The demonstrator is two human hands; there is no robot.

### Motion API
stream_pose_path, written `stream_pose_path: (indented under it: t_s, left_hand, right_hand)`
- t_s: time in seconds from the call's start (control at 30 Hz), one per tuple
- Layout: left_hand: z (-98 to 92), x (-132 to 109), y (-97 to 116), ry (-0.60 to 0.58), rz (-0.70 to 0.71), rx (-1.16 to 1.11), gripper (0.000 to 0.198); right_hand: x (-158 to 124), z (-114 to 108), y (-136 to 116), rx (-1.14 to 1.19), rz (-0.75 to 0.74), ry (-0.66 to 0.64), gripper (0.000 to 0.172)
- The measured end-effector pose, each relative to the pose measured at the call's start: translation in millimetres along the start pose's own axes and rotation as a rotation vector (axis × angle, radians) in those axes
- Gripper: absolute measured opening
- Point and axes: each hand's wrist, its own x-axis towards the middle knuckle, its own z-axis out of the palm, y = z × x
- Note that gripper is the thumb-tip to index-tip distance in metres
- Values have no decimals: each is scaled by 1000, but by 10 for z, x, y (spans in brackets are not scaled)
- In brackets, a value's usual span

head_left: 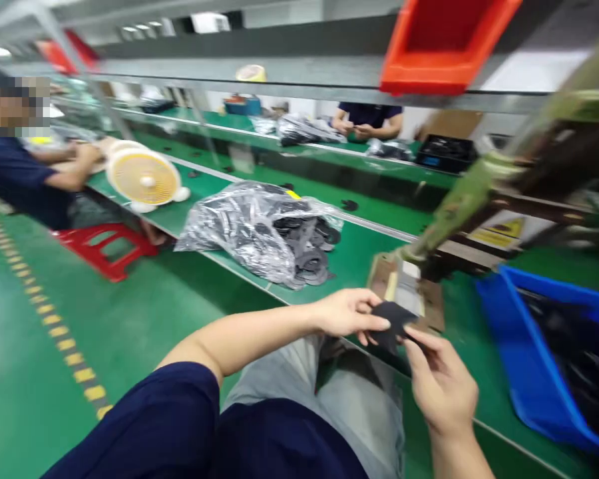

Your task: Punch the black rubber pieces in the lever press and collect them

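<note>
The left hand (pixel 354 314) and right hand (pixel 442 376) both pinched a flat black piece (pixel 392 320) near the edge of the green bench (pixel 353 265). A clear bag (pixel 237 226) of dark bits (pixel 312 265) lay there, and a blue bin (pixel 522 359) sat to the right.

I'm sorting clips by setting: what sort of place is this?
Probably a factory assembly workshop: a plastic bag of dark flat parts lies on a green workbench, a machine bears a yellow warning label, and striped tape marks the floor.
</note>
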Motion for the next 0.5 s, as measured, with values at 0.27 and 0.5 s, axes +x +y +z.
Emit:
stream_pose_path:
  t_s: [0.27,0.5]
  left_hand:
    - [-434,-709,-101,89,-242,-220,75]
    - [-737,-1069,72,302,-98,-262,51]
  right_hand:
    - [5,360,-33,-102,-438,-207,40]
    - [191,478,-288,-189,-672,-366,60]
